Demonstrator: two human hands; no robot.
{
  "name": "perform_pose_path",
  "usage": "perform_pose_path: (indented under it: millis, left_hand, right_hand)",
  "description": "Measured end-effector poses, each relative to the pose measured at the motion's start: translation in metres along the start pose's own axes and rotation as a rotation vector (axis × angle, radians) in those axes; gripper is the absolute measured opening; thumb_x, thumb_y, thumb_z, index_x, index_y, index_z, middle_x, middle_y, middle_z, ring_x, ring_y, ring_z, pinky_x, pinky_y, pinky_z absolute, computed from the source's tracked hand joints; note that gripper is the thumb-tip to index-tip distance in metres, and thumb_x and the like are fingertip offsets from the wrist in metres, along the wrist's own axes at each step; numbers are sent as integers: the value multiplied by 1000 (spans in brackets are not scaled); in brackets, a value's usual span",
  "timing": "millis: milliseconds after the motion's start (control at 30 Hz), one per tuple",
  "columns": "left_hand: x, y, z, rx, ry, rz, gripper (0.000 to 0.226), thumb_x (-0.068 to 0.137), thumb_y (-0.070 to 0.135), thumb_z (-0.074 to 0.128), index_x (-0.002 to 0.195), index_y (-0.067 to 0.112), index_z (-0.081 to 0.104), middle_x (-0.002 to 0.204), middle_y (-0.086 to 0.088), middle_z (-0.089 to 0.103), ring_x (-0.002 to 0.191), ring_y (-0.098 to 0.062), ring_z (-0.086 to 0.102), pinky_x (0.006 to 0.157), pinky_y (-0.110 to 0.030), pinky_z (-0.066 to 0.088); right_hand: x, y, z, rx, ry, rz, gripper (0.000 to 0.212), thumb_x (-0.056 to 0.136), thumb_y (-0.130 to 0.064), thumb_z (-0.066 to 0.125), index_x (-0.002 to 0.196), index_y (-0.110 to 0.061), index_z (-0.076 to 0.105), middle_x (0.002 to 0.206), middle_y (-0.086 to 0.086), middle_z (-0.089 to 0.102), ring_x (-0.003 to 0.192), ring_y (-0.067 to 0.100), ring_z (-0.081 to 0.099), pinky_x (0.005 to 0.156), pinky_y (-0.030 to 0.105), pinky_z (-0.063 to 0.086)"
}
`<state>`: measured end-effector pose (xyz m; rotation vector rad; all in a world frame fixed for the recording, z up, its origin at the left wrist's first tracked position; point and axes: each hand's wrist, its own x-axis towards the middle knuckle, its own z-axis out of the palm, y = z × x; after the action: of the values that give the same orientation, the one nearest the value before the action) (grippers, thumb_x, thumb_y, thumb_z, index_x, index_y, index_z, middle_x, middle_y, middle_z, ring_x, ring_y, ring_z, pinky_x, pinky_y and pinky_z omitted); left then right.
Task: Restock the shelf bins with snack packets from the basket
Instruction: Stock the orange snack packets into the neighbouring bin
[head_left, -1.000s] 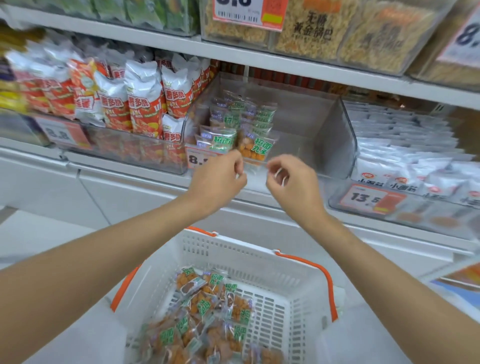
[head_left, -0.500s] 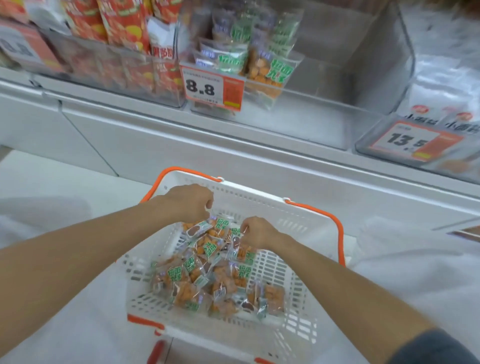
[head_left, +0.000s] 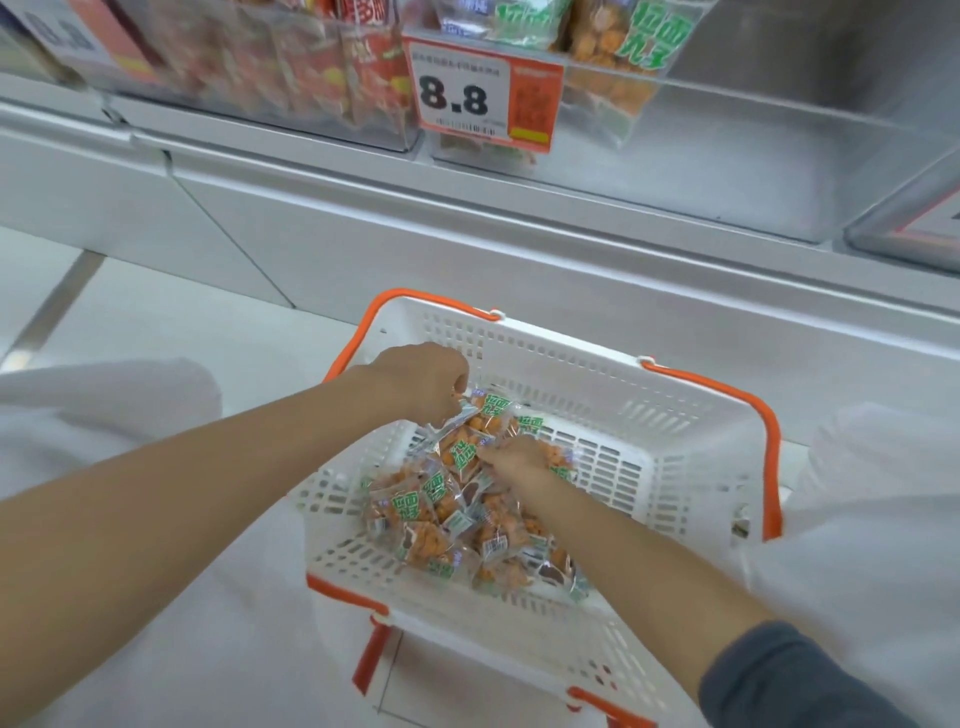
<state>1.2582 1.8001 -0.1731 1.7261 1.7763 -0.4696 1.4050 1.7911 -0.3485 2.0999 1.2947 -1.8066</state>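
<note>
White basket held a pile of snack packets. Right hand lay in the pile, fingers buried; grip could not be told. Left hand pinched one packet by its edge. Beyond: shelf bin, price tag reading 8.8.

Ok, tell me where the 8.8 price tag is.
In the head view the price tag hangs top centre on the front of the clear bin, above the white basket.

I saw the left hand pinching a clear green-labelled packet of orange snacks inside the white slotted plastic basket with orange handles. The right hand dug into the heap of like packets, its grip hidden.
</note>
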Motion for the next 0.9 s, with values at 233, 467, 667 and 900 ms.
perform_pose_path:
  millis: [233, 467, 667, 900]
  left_hand:
    - [2, 4, -9, -13, 25, 16, 28, 92, 24, 59, 119, 21, 56, 113, 3, 64, 102, -16, 57, 83, -33, 49]
    - [-3, 20, -39, -217, 41, 134, 84, 78, 30, 79, 147, 15, 32, 147, -4, 40, 131, -22, 44, 103, -32, 41]
    - [-24, 38, -66, -858, -88, 378, 28, 77, 21, 82, 95, 12, 62, 86, 0, 69, 80, -12, 66, 74, -23, 55]
    - [-37, 51, -82, -1155, 105, 411, 26, 77, 15, 81, 96, 13, 64, 87, -5, 68, 81, -14, 66, 80, -29, 56]
  right_hand:
    - [-24, -28, -37, -224, 76, -162, 22, 80, 8, 66, 101, 2, 65, 86, 10, 61, 76, 23, 64, 73, 41, 60]
    - [-115, -99, -119, -672, 196, -706, 24, 90, -6, 58, 112, -11, 68, 108, 10, 71, 101, 23, 64, 86, 30, 50]
    - [-188, -131, -168, -335, 233, -1005, 16, 90, -6, 63, 100, -16, 71, 88, -2, 72, 85, 12, 68, 80, 26, 53]
    - [-202, -158, -196, -588, 540, -1182, 46, 92, -46, 59, 59, -15, 50, 49, -5, 45, 50, 12, 42, 54, 31, 31]
